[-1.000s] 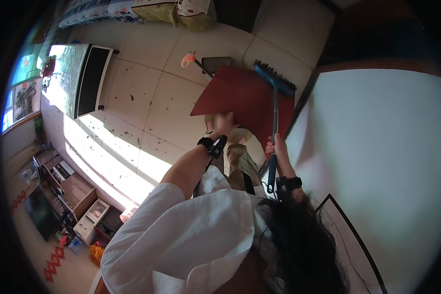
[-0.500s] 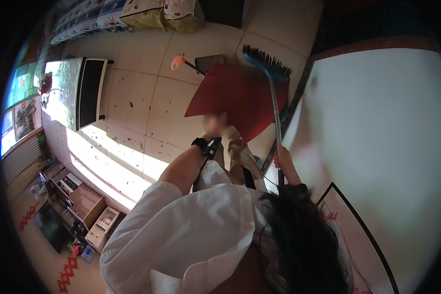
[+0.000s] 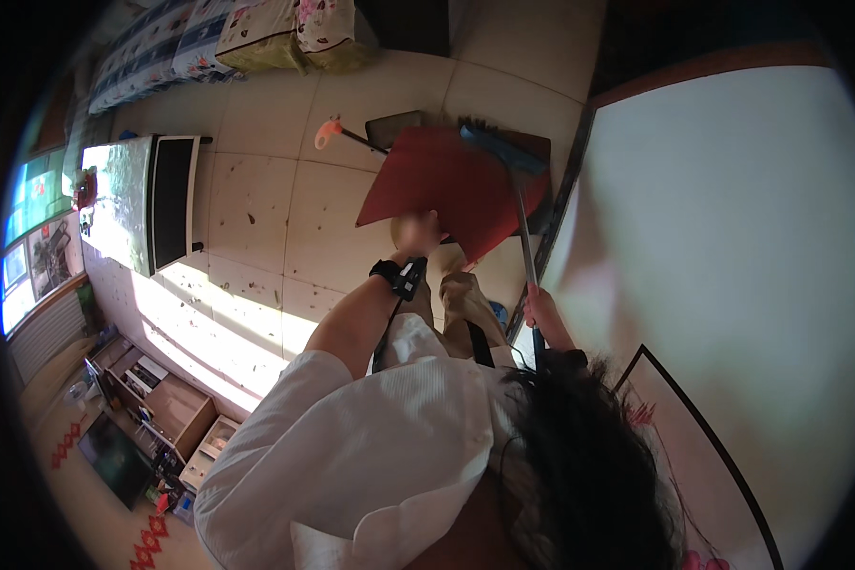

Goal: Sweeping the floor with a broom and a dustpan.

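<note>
My left hand [image 3: 416, 232] grips the near edge of a large red flat mat [image 3: 446, 185] and holds it lifted off the tiled floor. My right hand [image 3: 540, 312] is closed around the grey handle of a broom [image 3: 521, 218], low on the shaft. The broom's blue head [image 3: 492, 144] lies over the far part of the red mat. A black band with a small device sits on my left wrist [image 3: 399, 275]. My feet show just below the mat.
A dustpan with an orange-pink handle [image 3: 351, 135] lies on the tiles beyond the mat. A white wall [image 3: 731, 237] rises on the right. A black-framed glass table [image 3: 152, 199] stands left, bedding at the top, cabinets at lower left.
The view has shifted. The broom head has moved left and further over the red mat, and my right hand has slid lower on the handle. My left hand keeps its hold.
</note>
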Tool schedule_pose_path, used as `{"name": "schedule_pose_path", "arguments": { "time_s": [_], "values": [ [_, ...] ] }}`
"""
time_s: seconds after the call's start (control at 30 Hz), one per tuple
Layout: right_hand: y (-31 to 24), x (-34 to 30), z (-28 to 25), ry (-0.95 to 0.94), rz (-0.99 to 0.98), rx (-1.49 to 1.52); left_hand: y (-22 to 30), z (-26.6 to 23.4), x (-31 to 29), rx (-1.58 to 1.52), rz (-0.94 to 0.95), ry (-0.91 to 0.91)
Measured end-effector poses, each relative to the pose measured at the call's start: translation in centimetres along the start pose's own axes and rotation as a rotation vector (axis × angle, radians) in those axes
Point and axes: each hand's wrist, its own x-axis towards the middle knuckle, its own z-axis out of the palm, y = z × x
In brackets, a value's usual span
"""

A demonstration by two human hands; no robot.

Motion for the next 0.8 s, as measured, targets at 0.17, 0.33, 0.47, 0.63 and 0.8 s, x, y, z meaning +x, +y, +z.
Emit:
{"name": "schedule_pose_path", "arguments": {
  "time_s": [0.17, 0.33, 0.47, 0.63, 0.8],
  "values": [
    [3.9, 5.5, -2.7, 0.008, -0.475, -0.155, 0.3, 1.1, 1.0, -0.021, -0.055, -0.031],
    [-3.1, 7.1, -1.9, 0.051, -0.214, -0.405, 2.4, 2.2, -0.6, -0.017, -0.018, -0.001],
    [-7.2, 8.6, -3.0, -0.100, 0.016, 0.000, 2.8, 2.0, 0.5, 0.006, -0.035, 0.014],
    [-8.0, 8.9, -1.7, 0.071, -0.100, -0.147, 1.8, 2.1, 1.8, -0.024, -0.058, 0.049],
    [-9.6, 11.1, -4.5, -0.134, -0.160, 0.048, 1.7, 3.4, 1.9, -0.035, -0.043, 0.033]
  ]
}}
